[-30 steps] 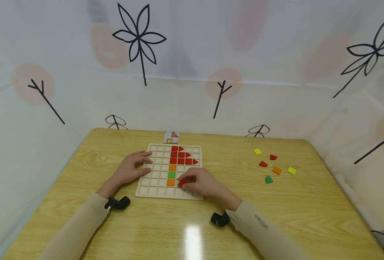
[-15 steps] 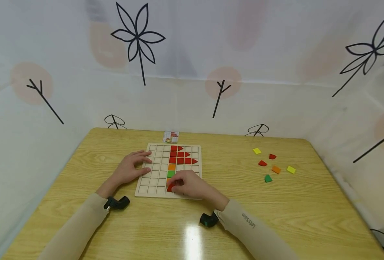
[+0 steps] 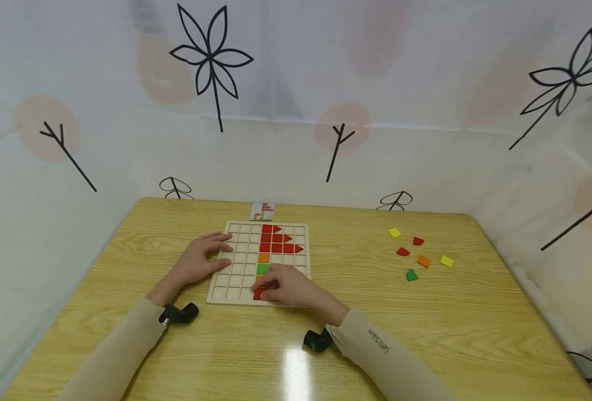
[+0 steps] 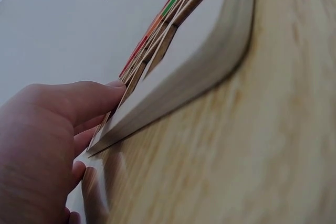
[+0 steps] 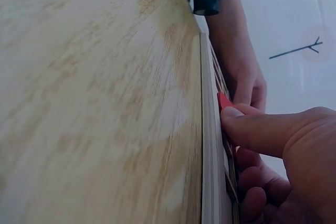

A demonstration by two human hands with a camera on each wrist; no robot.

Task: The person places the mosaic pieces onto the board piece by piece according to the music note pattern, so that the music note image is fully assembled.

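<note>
A pale wooden grid board [image 3: 234, 281] lies on the table. My left hand [image 3: 199, 259] rests on its left edge with fingers spread; in the left wrist view the thumb [image 4: 100, 98] lies on the rim. At the bottom row, my right hand [image 3: 293, 285] pinches a red tile [image 3: 258, 294] between thumb and index finger. In the right wrist view this red tile stands slightly tilted at the grid. Above it in the same column are an orange tile partly behind the fingers, a green tile [image 3: 263, 268] and another orange tile [image 3: 263, 258]. Red squares and points [image 3: 277, 238] form three rows higher up.
A small printed card [image 3: 262, 211] lies behind the board. Loose tiles lie on the right of the table: two yellow, two red [image 3: 403, 252], one orange [image 3: 424, 261] and one green [image 3: 412, 274]. A patterned cloth [image 3: 296, 161] hangs behind the table.
My right hand has moved left and down across the board with the red tile, from right of the lower orange tile to the square below it. The left hand has stayed in place.
</note>
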